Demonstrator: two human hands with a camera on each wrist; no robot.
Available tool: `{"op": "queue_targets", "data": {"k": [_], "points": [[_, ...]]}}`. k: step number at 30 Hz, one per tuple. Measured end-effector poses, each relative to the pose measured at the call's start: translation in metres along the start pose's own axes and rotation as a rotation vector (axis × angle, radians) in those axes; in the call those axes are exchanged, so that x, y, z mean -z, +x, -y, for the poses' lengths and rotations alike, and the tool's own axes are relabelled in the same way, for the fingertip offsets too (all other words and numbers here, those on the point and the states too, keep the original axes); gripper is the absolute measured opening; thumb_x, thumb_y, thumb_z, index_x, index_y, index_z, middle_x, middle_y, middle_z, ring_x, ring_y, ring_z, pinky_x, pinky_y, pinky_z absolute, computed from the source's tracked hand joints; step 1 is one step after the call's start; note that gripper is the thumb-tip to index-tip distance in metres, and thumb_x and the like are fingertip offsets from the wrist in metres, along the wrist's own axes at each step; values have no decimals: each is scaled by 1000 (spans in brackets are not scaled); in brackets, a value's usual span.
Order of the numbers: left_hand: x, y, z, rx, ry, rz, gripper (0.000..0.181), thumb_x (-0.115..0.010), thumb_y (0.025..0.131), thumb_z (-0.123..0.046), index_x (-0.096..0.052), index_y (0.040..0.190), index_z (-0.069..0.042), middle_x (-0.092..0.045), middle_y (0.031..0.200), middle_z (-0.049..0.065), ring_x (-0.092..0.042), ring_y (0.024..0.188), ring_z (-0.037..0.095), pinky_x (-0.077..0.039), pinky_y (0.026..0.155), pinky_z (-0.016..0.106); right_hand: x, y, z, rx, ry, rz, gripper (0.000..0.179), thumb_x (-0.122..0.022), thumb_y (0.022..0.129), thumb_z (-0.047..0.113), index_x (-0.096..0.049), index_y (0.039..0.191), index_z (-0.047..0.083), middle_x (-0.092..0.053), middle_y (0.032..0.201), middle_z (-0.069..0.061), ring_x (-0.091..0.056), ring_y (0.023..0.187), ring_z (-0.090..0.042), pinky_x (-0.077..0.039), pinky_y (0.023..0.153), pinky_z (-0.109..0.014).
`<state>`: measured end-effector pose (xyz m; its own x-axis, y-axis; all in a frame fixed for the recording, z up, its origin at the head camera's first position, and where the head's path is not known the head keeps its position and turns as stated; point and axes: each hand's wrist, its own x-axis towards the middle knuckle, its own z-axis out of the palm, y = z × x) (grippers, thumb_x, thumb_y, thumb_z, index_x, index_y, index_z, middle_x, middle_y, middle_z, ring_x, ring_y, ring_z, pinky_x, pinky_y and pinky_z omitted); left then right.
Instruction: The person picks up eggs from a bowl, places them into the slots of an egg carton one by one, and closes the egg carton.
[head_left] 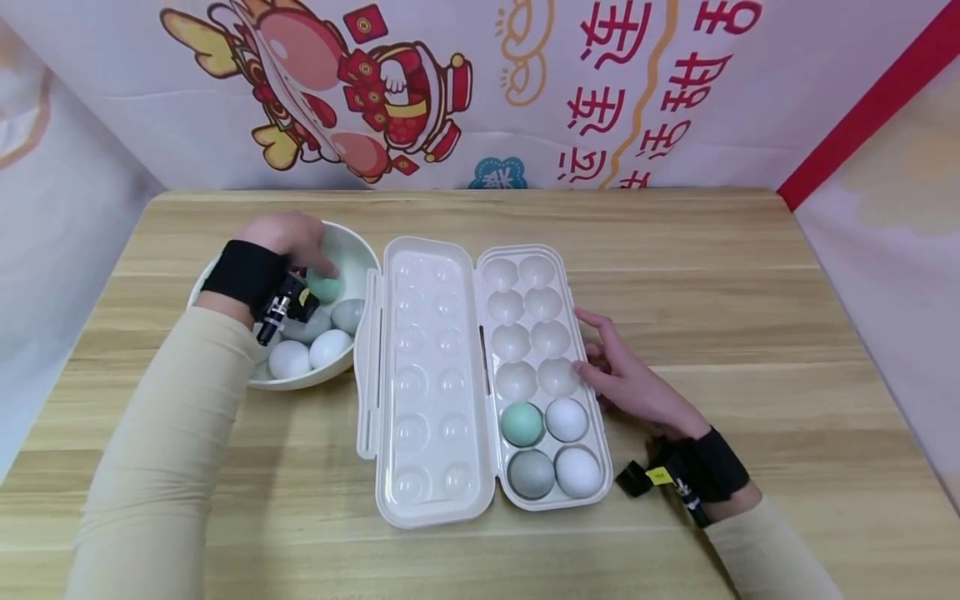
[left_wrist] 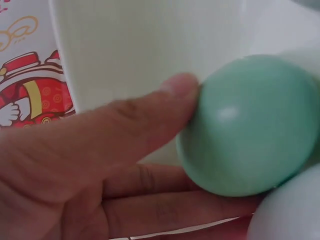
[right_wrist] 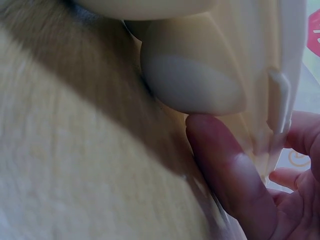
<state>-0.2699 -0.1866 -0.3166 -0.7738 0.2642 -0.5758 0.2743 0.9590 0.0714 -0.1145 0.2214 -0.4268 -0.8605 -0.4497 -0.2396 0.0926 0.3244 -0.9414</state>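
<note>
Inside the white bowl (head_left: 352, 250) at the left, my left hand (head_left: 288, 236) holds a green egg (left_wrist: 250, 125) between thumb and fingers. Grey and white eggs (head_left: 330, 347) lie around it there, some hidden by the wrist. A white egg box (head_left: 431, 400) lies open beside the bowl, lid to the left, cups to the right. In its near cups sit a green egg (head_left: 522, 424), a grey egg (head_left: 532, 474) and two white eggs (head_left: 578, 472). My right hand (head_left: 633, 383) grips the box's right edge, one fingertip touching a cup's underside in the right wrist view.
The box's clasp flap (head_left: 367, 367) reaches the bowl's right side. Everything stands on a wooden table (head_left: 712, 292). Behind it hangs a white printed cloth (head_left: 480, 92) with red characters and a cartoon figure.
</note>
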Motion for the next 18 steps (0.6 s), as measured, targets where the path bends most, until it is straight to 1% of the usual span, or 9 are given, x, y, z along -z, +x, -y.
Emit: {"op": "queue_targets", "data": {"k": [2,6,10,14,18], "points": [[-1,0,1,-28,-16,1,31,-65,81,-29,-58,80,1,-54,72,10,-49,67,24,-39,59,32,0,0,0,0,-6,-7,62,-47,96,22,-8,142,37,-53,122,-22,-57,94,-30,-53,63,-41],[-3,-1,0,-74,-42,1,33,-68,79,-28,-55,91,0,-52,84,12,-47,77,27,-39,65,35,0,1,-1,6,-21,-17,63,-48,95,20,-10,142,36,-53,121,-22,-57,93,-30,-53,61,-40],[-6,-3,-2,-121,-59,-1,35,-70,78,-22,-51,98,-1,-50,91,14,-46,83,29,-38,66,36,-1,1,-1,2,-27,-22,63,-48,95,20,-10,142,37,-53,122,-22,-57,93,-30,-53,61,-40],[-9,-5,-5,-169,-94,-12,34,-71,75,-13,-50,99,-1,-51,97,17,-46,86,30,-40,68,38,0,1,-1,-7,-23,-24,63,-48,95,20,-10,142,38,-53,122,-22,-56,94,-31,-53,61,-40],[-12,-7,-6,-203,-89,-53,33,-71,73,-7,-51,98,-1,-52,95,17,-46,83,30,-41,67,38,0,0,0,-13,-15,-23,63,-48,95,21,-10,142,38,-52,122,-22,-56,94,-31,-53,62,-41]]}}
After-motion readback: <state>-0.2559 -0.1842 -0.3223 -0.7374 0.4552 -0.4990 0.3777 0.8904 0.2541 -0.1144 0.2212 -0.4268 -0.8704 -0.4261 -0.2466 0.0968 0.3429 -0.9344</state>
